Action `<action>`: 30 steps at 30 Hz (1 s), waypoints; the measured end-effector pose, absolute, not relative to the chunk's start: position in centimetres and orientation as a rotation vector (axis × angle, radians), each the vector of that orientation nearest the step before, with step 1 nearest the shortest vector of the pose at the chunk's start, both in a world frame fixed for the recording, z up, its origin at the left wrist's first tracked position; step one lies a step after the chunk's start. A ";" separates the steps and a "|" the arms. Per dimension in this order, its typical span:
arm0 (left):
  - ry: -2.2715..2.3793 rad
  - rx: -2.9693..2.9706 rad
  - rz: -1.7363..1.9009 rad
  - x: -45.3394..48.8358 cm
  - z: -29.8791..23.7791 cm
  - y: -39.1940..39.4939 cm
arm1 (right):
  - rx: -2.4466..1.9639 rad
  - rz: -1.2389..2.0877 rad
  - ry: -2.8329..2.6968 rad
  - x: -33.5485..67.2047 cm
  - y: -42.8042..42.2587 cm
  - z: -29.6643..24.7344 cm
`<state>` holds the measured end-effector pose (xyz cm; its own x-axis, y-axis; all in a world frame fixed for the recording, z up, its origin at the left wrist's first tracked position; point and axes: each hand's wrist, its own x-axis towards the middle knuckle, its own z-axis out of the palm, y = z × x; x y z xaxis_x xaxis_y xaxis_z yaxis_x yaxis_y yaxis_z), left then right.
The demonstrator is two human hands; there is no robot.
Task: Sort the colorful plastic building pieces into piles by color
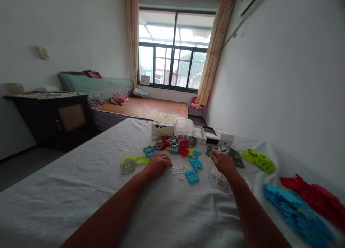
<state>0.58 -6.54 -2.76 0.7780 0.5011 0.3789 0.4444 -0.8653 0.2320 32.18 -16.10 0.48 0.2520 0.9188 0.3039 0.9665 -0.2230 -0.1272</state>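
Both my arms reach out over a table covered with a white cloth. My left hand rests knuckles up, fingers curled down onto small white square pieces. My right hand lies over more white pieces, fingers bent downward next to a heap of grey pieces. Between the hands lie blue pieces. A mixed pile of red, grey, blue and yellow pieces sits just beyond. What either hand grips, if anything, is hidden.
Sorted stacks lie at the right: lime green, blue, red. Yellow-green and grey pieces lie at the left. A cardboard box, a clear plastic tub and white boxes stand at the far edge. Behind are a bed and window.
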 end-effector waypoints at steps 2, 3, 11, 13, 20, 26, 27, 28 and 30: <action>0.759 2.842 0.662 0.6 -2.8 -6.6 | -2.287 -0.033 -1.790 36.1 -17.0 0.8; 0.760 2.844 0.663 0.7 -2.8 -6.6 | -2.295 0.024 -1.818 37.3 -17.4 0.8; 0.774 2.829 0.686 0.4 -2.7 -6.5 | -1.811 -0.063 -2.046 27.1 -16.1 -0.2; 0.795 2.825 0.691 0.3 -2.7 -6.4 | -1.762 -0.047 -2.197 23.4 -15.8 -0.8; 0.824 2.830 0.666 0.3 -2.9 -6.3 | -1.916 -0.202 -2.344 19.9 -15.9 -1.7; 0.800 2.826 0.655 0.4 -3.0 -6.4 | -1.847 -0.079 -2.410 20.7 -16.4 -0.9; 0.800 2.826 0.655 0.5 -3.0 -6.4 | -1.846 -0.068 -2.410 20.7 -16.5 -0.8; 0.800 2.826 0.655 0.5 -3.0 -6.4 | -1.848 -0.075 -2.408 20.6 -16.5 -0.9; 0.796 2.826 0.651 0.5 -3.0 -6.4 | -1.853 -0.133 -2.402 20.2 -16.5 -1.1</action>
<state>0.49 -6.43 -2.98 0.7674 0.5239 0.3696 0.4660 -0.8517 0.2399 20.18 -16.50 -1.10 -0.2517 0.9582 0.1356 0.9674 0.2534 0.0053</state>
